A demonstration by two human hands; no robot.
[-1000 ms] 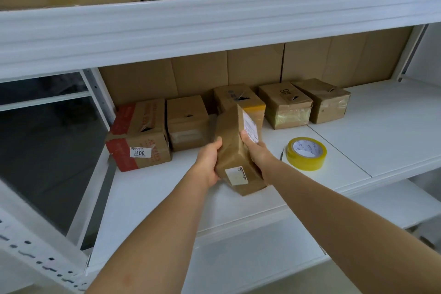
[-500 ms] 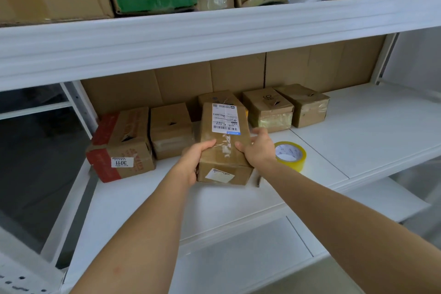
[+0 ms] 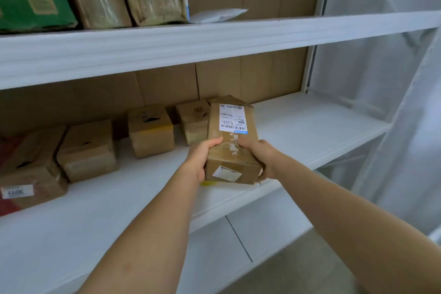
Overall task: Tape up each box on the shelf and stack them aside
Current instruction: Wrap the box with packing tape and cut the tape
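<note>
Box [image 3: 232,150] held btwn both hands over front edge of shelf [image 3: 310,126], label face up. Long axis runs away from person, toward shelf back. L hand [image 3: 199,160] grip clamped on left side, R hand [image 3: 261,159] on right side, thumbs on top. Bare shelf lies to the right; R hand nearer, likely set-down spot. Other boxes [image 3: 150,130] sit at left-rear.

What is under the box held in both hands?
Under the held box, gripped by the left hand and right hand, a yellow sliver shows at its lower left edge, over the white shelf. The box covers the rest.
</note>
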